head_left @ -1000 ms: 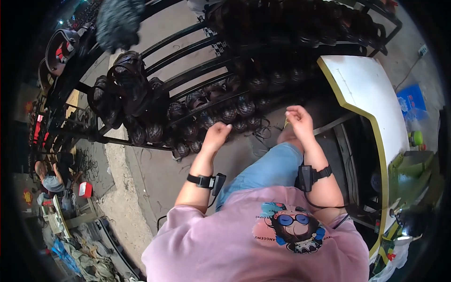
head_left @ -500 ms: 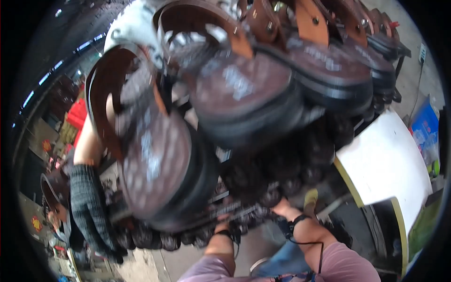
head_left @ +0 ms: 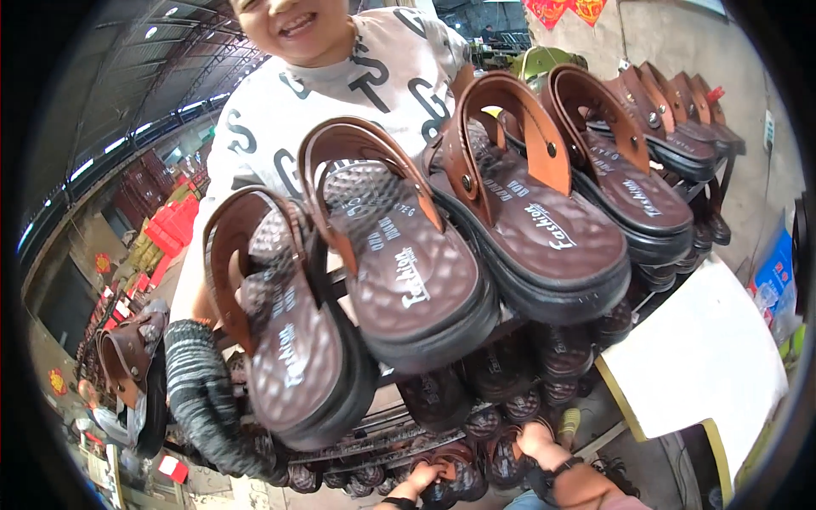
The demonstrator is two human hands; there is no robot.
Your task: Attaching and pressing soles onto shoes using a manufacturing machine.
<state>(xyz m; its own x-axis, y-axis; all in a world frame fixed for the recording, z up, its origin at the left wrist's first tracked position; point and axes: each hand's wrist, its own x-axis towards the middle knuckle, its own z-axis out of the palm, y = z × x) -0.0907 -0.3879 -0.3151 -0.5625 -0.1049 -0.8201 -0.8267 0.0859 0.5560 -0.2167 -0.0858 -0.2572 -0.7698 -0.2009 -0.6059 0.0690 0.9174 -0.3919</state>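
Noted low in view: left fingers (head_left: pixel 429 470) half curled, apparently against a dark brown sandal with an orange-brown strap (head_left: pixel 463 478); right fingers (head_left: pixel 530 436) bent over a second dark brown, round-toed sandal (head_left: pixel 504 461). Tips largely hidden; spread and firmness of grip impossible to tell on either side. Just above and between the fingers: dark, rounded, tightly packed footwear (head_left: pixel 483 422). Higher, nearer the head: large brown sandals with dimpled insoles and thick black soles (head_left: pixel 416 280). Well left of the left fingers: a co-worker's grey-and-black knitted glove (head_left: pixel 202 382). Right of the right fingers: a white, yellow-edged board (head_left: pixel 701 344). Main risk, as judged: knocking neighbours loose, because of close packing. Also possible: misjudged grasp, from overhanging upper soles; slippage, from strap-only hold; collision with the glove, from shared reach.
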